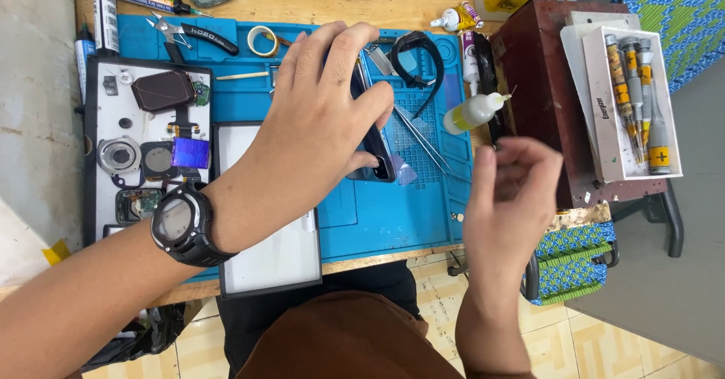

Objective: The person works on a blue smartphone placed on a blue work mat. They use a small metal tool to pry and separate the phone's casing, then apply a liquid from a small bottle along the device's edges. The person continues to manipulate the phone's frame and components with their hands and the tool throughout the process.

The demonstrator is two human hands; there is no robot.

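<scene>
Nearest me, the right hand (512,190) hovers loosely curled, empty, at four o'clock from the dark phone (375,146); my left hand (321,115) grips and mostly hides it on the blue mat (377,217).

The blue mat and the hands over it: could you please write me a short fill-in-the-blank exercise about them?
1. The left hand presses a dark phone onto the ____ mat.
2. The wrist of the left arm wears a black ____.
3. The right hand holds ____.
4. The small white bottle lies ____ the right hand in the picture.

Missing words: blue; watch; nothing; above
</scene>
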